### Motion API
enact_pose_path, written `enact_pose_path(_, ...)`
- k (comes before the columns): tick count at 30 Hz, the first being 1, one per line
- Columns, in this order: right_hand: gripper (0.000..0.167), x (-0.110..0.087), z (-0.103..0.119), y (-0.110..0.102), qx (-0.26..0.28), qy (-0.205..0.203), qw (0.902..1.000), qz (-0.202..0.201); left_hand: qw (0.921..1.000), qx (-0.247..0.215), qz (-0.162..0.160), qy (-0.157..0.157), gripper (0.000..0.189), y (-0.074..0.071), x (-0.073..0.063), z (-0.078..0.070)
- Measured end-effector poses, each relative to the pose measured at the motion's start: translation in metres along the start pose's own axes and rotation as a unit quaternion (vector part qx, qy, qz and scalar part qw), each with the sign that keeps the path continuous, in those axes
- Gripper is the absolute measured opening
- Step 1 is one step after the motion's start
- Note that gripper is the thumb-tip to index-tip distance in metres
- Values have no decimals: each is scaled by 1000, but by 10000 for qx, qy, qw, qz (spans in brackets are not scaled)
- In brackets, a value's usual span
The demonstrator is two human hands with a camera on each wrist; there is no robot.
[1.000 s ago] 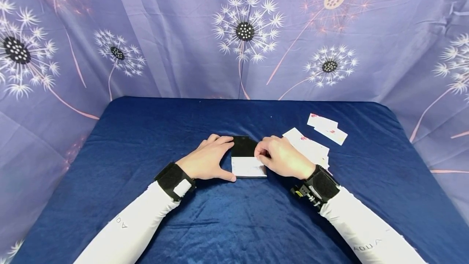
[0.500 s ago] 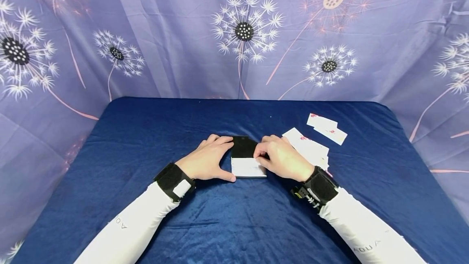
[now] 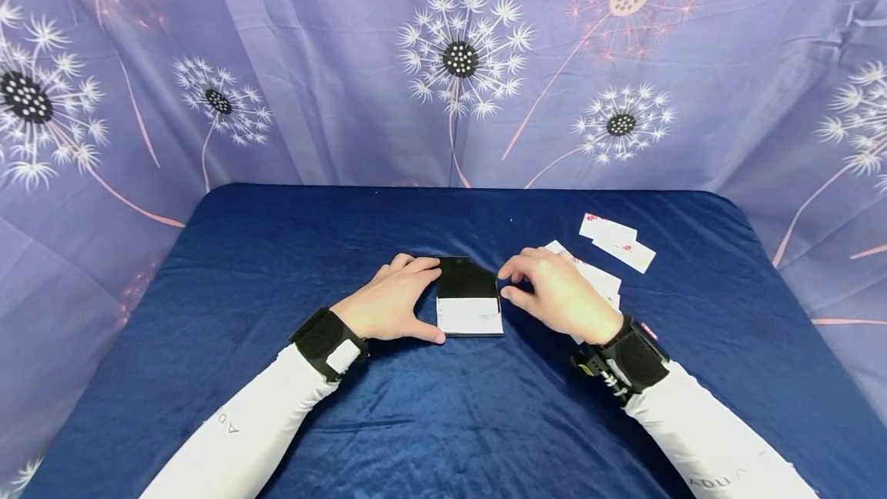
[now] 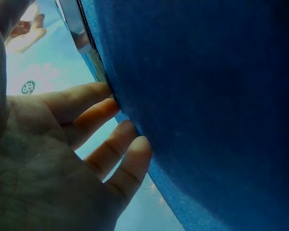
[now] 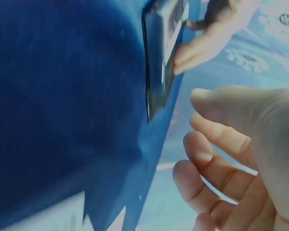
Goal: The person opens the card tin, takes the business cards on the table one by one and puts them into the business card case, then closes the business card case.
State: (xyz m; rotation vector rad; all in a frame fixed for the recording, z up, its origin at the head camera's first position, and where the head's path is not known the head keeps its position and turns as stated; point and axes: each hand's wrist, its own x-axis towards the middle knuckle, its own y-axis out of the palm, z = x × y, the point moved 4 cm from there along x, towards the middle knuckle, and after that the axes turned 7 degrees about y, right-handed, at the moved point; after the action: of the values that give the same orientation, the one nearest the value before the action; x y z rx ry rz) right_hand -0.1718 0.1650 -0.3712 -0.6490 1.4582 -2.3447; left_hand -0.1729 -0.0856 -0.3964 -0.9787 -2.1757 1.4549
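Observation:
A card case lies open in the middle of the table; its black inner lid [image 3: 466, 279] faces up and white cards [image 3: 469, 318] fill the near half. My left hand [image 3: 389, 300] rests at its left side, thumb at the near corner and fingers along the lid's edge. In the left wrist view the fingers of that left hand [image 4: 62, 139] reach out lightly bent beside the shiny case [image 4: 76, 24]. My right hand [image 3: 557, 295] hovers just right of the case, fingers loosely bent. The right wrist view shows a gap between its fingertips and the case [image 5: 155, 53].
Several loose white cards [image 3: 601, 282] with red marks lie partly behind my right hand. Farther back, two overlapping cards [image 3: 626, 254] rest on the dark blue cloth [image 3: 312, 229]. A purple dandelion-print curtain [image 3: 346, 60] hangs behind the table.
My right hand has let go of the white cards in the case and moved right, away from it, over the loose cards. The left hand and the case stay put.

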Motion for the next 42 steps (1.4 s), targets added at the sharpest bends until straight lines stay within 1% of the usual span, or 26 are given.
enact_pose_path(4, 18, -5, -11, -13, -143, 210, 9997, -59, 10000, -2, 6, -4, 105, 0, -1, 1)
enact_pose_path(9, 17, -14, -25, -29, -112, 338, 9993, -115, 10000, 14, 1, -9, 105, 1, -1, 1)
enact_pose_path(12, 16, -20, -34, -38, -78, 435, 9990, -32, 10000, 30, -4, -8, 105, 1, -1, 2)
enact_pose_path(17, 17, -32, -50, -48, -292, 454, 9983, 232, 10000, 30, 12, -23, 105, 1, -1, 1)
enact_pose_path(21, 20, -41, -62, -52, -429, 435, 9971, 458, 10000, 17, 13, -29, 106, 0, -1, 1)
enact_pose_path(26, 25, -53, -75, -56, -532, 640, 9932, 814, 10000, 27, 16, -24, 105, 1, -1, 2)
enact_pose_path(30, 29, -59, -83, -56, -618, 702, 9906, 998, 10000, 34, 24, -22, 105, 2, -1, 3)
enact_pose_path(36, 34, -66, -92, -51, -507, 674, 9909, 1052, 10000, 26, 24, 8, 105, 1, 0, 2)
enact_pose_path(42, 36, -67, -94, -51, -423, 688, 9914, 1028, 10000, 30, 27, 10, 105, 1, 0, 1)
